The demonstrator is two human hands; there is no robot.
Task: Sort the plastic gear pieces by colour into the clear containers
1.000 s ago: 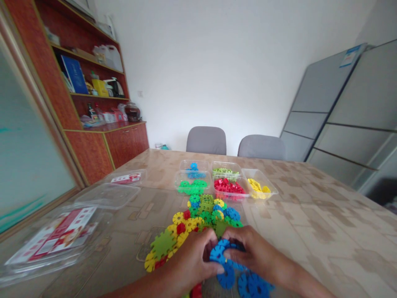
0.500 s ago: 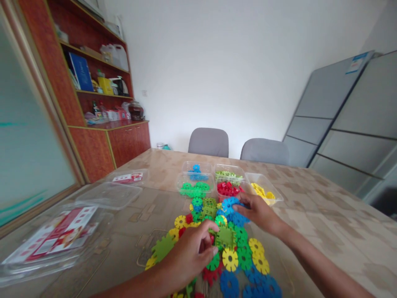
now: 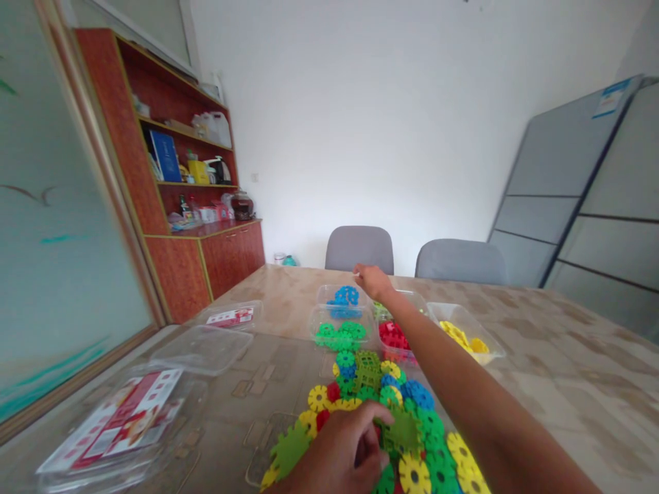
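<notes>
The left hand (image 3: pixel 355 442) is half open over the part of the bench (image 3: pixel 561 357) nearest the person, its fingers loosely curved and a gap showing between index fingertip and thumb. It covers part of the assembly of joined plastic pieces (image 3: pixel 366 394), which lies in the middle of the bench and runs from the containers down to the lower border of view. Just right of the index finger sits a lime square piece (image 3: pixel 405 431); whether the finger touches it I cannot tell.

The right hand (image 3: pixel 375 280) reaches out towards the far edge of the bench, fingers bent in; I cannot tell whether they grip anything. It is above and just right of the blue container (image 3: pixel 324 295), in which blue pieces (image 3: pixel 346 296) are heaped. Its forearm crosses in front of the lime container (image 3: pixel 414 299) and the red container (image 3: pixel 397 355), hiding part of each.

The green container (image 3: pixel 316 318) stands directly before the blue one, and the yellow container (image 3: pixel 474 322) is set at an angle to the right of the arm.

Along the left edge of the bench lie a stack of labelled lids (image 3: pixel 116 429), a plain clear lid (image 3: pixel 203 348) and, further off, another labelled lid (image 3: pixel 234 315). Two grey chairs (image 3: pixel 359 248) stand at the far edge.
</notes>
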